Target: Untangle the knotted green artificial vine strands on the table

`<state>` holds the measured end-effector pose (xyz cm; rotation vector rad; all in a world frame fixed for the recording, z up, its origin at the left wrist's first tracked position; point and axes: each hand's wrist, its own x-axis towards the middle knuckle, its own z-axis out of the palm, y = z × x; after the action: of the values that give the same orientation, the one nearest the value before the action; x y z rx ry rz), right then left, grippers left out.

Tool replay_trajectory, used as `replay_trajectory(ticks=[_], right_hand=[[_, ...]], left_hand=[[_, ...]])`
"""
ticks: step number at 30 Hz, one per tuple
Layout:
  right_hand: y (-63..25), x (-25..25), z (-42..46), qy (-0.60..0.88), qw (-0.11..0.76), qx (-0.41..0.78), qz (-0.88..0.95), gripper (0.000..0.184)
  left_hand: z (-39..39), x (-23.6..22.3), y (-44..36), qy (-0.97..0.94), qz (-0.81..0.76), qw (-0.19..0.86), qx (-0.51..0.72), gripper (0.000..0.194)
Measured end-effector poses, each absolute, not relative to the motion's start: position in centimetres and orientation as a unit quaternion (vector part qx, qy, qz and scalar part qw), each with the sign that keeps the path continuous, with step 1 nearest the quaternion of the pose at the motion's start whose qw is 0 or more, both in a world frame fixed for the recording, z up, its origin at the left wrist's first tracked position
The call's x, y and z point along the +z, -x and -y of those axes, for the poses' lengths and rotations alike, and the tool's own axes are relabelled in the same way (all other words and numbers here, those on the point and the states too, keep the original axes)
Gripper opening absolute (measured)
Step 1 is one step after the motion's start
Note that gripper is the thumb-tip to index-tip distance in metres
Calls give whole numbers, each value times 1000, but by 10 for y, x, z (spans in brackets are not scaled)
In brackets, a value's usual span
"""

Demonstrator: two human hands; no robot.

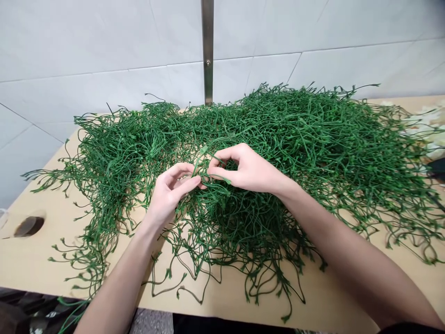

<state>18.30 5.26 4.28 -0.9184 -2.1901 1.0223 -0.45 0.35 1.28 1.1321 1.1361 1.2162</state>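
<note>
Both hands, left hand [170,190] and right hand [243,169], pinch green stem [205,160] between fingertips.

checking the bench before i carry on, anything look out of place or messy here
Mostly tidy, but some green stems trail over the front edge of the table at the lower left. Both the left hand and right hand pinch one stem mid-pile. Nothing looks broken.

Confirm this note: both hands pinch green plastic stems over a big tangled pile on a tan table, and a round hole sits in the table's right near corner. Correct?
Not quite. The head view shows the round hole in the tan table at its left near corner. The rest stands: the left hand and right hand pinch green plastic stems over the tangled pile.
</note>
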Motion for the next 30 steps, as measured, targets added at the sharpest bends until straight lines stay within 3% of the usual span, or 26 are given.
replay_trajectory(ticks=[9,16,23,30], right_hand=[[-183,45,-47,309,294,323,845,16],[-189,49,-54,292,263,496,774,45],[-189,50,-54,288,245,439,815,23],[-184,42,-55,291,226,421,829,17]], left_hand=[[-3,13,6,-445,-486,549,514,26],[-3,16,6,-429,-464,568,528,27],[-4,15,6,-453,-472,526,544,29],[-6,11,6,-466,-464,516,549,35]])
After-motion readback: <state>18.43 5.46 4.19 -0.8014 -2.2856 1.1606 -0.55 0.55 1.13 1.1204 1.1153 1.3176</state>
